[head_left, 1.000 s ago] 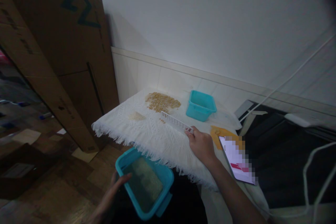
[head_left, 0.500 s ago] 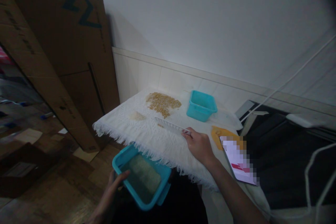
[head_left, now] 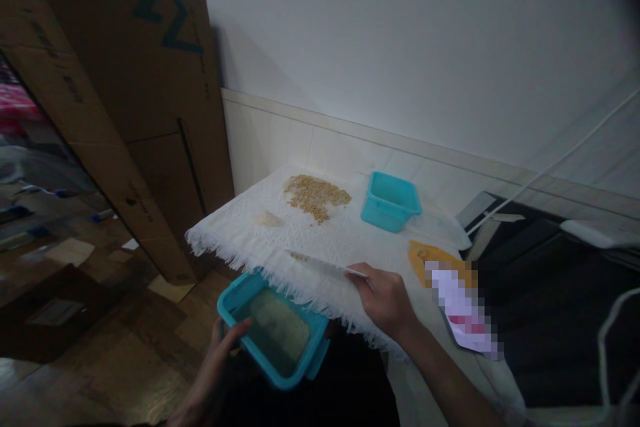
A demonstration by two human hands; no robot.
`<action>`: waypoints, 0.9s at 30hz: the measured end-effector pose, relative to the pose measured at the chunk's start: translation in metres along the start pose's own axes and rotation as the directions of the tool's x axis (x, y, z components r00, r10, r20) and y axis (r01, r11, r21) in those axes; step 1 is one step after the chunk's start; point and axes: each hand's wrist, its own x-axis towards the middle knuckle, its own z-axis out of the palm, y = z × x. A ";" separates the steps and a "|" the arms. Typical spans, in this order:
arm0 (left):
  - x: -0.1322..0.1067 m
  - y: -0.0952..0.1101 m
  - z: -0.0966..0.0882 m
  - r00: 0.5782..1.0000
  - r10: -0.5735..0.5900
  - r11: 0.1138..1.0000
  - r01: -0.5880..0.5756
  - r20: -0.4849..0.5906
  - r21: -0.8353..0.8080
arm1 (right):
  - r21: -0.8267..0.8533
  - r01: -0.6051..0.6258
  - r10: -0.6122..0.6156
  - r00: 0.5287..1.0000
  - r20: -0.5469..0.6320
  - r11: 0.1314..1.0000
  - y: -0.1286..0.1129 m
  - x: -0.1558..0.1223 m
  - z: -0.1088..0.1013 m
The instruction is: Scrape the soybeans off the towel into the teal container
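Note:
My left hand (head_left: pixel 220 363) grips the near-left corner of a teal plastic tub (head_left: pixel 273 329) with pale grains in it, held just below the fringed front edge of the white cloth (head_left: pixel 250 233). My right hand (head_left: pixel 383 297) is closed on the end of a long white comb-like scraper (head_left: pixel 320 265) that lies low across the cloth near that edge, with a few brown grains against it. Further back on the cloth are a pile of brown grains (head_left: pixel 316 192) and a small pale heap (head_left: pixel 267 218).
A second teal tub (head_left: pixel 391 201) stands at the back of the cloth. To the right lie a yellow piece (head_left: pixel 425 257) and a blurred-out card (head_left: pixel 463 310). Large cardboard boxes (head_left: pixel 125 100) lean on the left. White cables (head_left: pixel 550 167) cross a dark surface on the right.
My right hand has drawn the scraper toward the front edge of the cloth, dragging a few grains along. The tub in my left hand shifted slightly under the edge.

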 end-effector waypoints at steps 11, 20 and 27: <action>-0.016 0.006 0.004 0.999 0.001 1.000 0.000 0.049 -0.018 | -0.005 0.173 -0.173 0.980 -0.094 0.985 -0.019 -0.019 -0.006; -0.037 0.013 0.011 0.992 0.017 1.000 -0.015 0.126 -0.020 | 0.059 0.154 -0.149 0.986 -0.080 0.986 -0.020 -0.017 -0.006; -0.033 0.013 0.010 0.990 0.003 1.000 -0.001 0.141 -0.009 | 0.121 0.164 -0.159 0.986 -0.049 0.979 -0.033 -0.012 -0.013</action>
